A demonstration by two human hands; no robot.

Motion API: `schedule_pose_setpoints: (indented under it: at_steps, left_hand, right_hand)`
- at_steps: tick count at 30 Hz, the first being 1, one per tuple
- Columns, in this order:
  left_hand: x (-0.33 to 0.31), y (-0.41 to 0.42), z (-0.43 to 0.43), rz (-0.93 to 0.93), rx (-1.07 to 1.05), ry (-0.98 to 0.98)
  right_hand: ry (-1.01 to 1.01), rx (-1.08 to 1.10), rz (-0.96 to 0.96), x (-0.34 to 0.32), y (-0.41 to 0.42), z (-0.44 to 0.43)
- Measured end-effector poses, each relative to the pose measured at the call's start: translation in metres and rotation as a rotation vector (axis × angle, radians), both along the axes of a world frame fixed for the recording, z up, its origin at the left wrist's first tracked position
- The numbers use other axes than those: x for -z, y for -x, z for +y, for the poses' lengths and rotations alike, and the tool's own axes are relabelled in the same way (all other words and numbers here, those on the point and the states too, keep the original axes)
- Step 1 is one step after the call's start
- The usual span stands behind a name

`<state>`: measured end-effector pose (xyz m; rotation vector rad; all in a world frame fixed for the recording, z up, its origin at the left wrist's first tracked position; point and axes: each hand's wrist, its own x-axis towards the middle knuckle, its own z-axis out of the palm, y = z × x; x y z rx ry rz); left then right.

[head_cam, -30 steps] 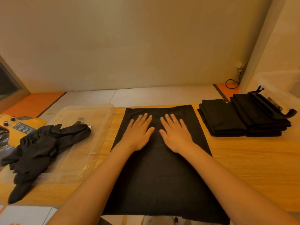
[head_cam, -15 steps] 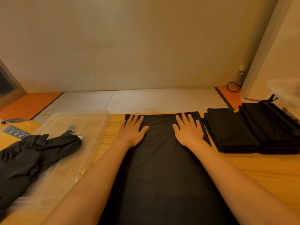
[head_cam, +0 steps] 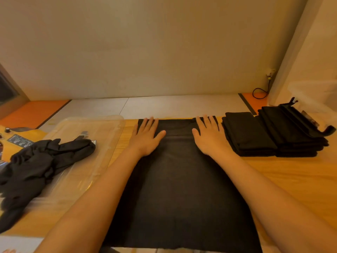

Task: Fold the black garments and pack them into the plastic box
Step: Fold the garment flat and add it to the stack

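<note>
My left hand [head_cam: 145, 137] and right hand [head_cam: 209, 137] both lie flat, palms down, on the far end of the black garment [head_cam: 178, 189]. The fingers are straight and slightly spread and grip nothing. The left hand sits at the cloth's 11 o'clock corner and the right hand at its 1 o'clock corner, with a bare strip of fabric between them. The garment is spread smooth on the wooden table [head_cam: 291, 179] straight ahead at 12 o'clock, and its near edge reaches the table's edge by me.

At 10 o'clock lies the clear plastic box [head_cam: 102, 128], just beside the garment's left edge. A crumpled black garment [head_cam: 42, 161] is heaped partly on it and spills toward 9 o'clock. At 2 o'clock, just beside my right hand, stands a folded stack [head_cam: 248, 136]. A taller folded stack [head_cam: 291, 136] touches its right side, with a black hanger [head_cam: 310, 123] lying on top.
</note>
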<state>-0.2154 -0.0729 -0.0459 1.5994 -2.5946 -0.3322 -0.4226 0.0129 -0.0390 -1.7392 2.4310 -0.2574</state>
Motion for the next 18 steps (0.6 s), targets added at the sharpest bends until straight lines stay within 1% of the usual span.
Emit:
schedule_pose_setpoints:
  at_steps: [2,4,7,9,12,14,15,18]
  left_hand:
    - [-0.007,-0.010,0.047,0.032,0.108,-0.004]
    - [-0.009,-0.031,0.099,0.074,0.179,-0.045]
    - [-0.008,-0.076,0.166,0.235,0.165,-0.017]
    - [0.001,-0.099,0.196,0.267,0.123,0.025]
    - [0.023,-0.116,0.210,0.170,0.043,0.089]
    - [0.034,-0.120,0.209,0.080,0.028,0.164]
    - [0.036,-0.122,0.209,0.068,0.032,0.180]
    - [0.035,-0.128,0.216,0.175,0.072,0.135]
  right_hand:
    - [0.035,-0.051,0.017,-0.006,-0.021,0.038]
    - [0.019,-0.101,0.007,-0.007,-0.041,0.085]
    - [0.038,-0.152,-0.033,-0.004,-0.061,0.155]
    - [0.021,-0.175,-0.012,0.005,-0.068,0.189]
    - [-0.019,-0.197,0.042,0.020,-0.073,0.208]
    - [-0.026,-0.196,0.058,0.028,-0.072,0.206]
    - [-0.010,-0.203,0.076,0.029,-0.072,0.207]
    - [0.038,-0.221,0.042,0.029,-0.069,0.218]
